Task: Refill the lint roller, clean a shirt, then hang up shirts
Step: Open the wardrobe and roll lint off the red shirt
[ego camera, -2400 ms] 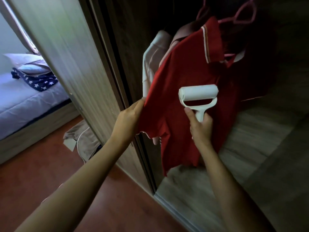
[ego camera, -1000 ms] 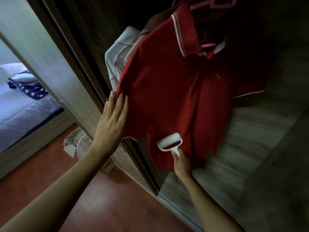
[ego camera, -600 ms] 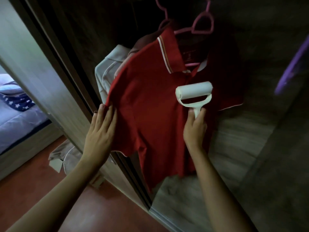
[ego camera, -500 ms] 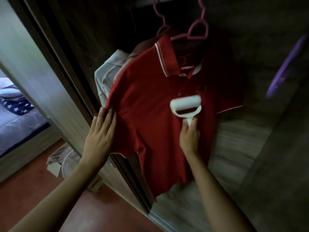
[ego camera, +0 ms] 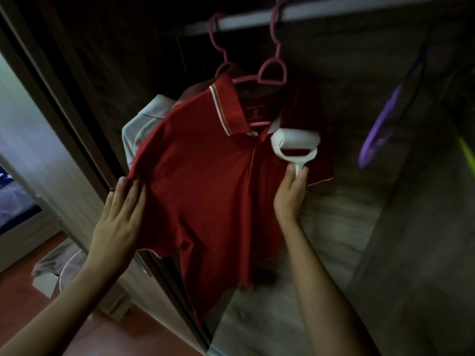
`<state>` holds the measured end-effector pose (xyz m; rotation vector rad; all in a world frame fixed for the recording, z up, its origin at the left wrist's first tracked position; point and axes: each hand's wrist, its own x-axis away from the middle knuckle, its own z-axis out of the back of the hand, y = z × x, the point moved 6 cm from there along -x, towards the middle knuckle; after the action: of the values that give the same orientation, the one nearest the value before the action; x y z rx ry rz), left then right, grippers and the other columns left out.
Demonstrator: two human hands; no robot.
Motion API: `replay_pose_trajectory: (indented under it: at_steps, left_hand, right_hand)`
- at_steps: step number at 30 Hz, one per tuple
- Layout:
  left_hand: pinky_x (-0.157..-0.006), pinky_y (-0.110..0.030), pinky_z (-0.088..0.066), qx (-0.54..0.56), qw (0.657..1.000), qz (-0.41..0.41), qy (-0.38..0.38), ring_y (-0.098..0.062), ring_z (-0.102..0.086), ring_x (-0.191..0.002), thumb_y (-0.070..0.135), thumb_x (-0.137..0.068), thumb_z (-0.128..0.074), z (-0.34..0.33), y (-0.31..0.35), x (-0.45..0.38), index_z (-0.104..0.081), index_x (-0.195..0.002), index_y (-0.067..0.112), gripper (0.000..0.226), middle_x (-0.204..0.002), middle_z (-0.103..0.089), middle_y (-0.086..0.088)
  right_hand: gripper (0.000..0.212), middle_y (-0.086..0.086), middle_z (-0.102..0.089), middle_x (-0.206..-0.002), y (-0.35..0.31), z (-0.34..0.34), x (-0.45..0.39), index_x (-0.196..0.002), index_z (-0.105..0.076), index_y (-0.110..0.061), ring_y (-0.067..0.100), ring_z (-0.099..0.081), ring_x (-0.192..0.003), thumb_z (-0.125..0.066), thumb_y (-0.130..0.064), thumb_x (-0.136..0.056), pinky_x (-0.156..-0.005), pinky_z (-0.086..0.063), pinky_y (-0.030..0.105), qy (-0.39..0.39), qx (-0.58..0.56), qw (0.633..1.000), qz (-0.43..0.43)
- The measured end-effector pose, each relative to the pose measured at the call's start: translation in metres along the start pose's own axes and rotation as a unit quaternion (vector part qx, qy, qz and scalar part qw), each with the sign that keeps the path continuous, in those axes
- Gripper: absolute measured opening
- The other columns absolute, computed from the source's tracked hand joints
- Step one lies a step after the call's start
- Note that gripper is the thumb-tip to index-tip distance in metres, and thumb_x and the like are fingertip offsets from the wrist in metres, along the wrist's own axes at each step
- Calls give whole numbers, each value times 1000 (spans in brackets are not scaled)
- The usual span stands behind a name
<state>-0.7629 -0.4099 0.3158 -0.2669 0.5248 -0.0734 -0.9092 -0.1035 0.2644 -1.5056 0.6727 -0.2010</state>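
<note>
A red polo shirt (ego camera: pixel 205 181) hangs on a pink hanger (ego camera: pixel 273 73) from the wardrobe rail (ego camera: pixel 321 11). My right hand (ego camera: pixel 289 196) grips the handle of a white lint roller (ego camera: pixel 295 145), whose roll rests on the shirt's chest just below the collar. My left hand (ego camera: pixel 120 217) holds the shirt's left sleeve and pulls the cloth out to the left. A white shirt (ego camera: pixel 144 124) hangs behind the red one, mostly hidden.
The sliding wardrobe door (ego camera: pixel 46 140) stands at the left. A purple hanger (ego camera: pixel 380 124) hangs at the right. A beige garment (ego camera: pixel 59 268) lies on the red-brown floor (ego camera: pixel 108 337). A bed (ego camera: pixel 15 201) shows at far left.
The lint roller ran down to the shirt's hem, then came back up and now sits higher and further right near the collar. My left hand stays on the sleeve.
</note>
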Motion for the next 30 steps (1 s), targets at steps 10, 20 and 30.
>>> replay_pose_trajectory:
  at_steps: [10, 20, 30]
  left_hand:
    - [-120, -35, 11, 10, 1000, 5, -14, -29, 7, -148, -4, -33, -93, 0, -4, -1, -23, -145, -6, 132, -157, -9, -19]
    - [-120, -35, 12, 2, 1000, 19, -20, -26, 14, -147, -9, -46, -87, 3, -3, 2, -20, -147, -6, 122, -155, -15, -25]
    - [-119, -34, 15, 25, 999, 31, -16, -30, 12, -147, -4, -48, -89, 6, -5, 0, -5, -151, 4, 133, -159, 1, -15]
  right_hand:
    - [69, 5, -55, -90, 114, -35, 0, -120, -51, -11, 25, -57, -80, -30, -67, -85, -82, -53, 51, -153, 86, 979, -107]
    - [20, 6, -51, -73, 35, -20, -36, -105, -41, -20, 17, -50, -57, -39, -39, -99, -53, -45, 30, -1, -128, 989, -68]
    - [23, 17, -67, -92, 189, -45, 69, -110, -56, -3, 28, -64, -80, -47, -22, -100, -71, -41, 28, -155, 82, 977, -123]
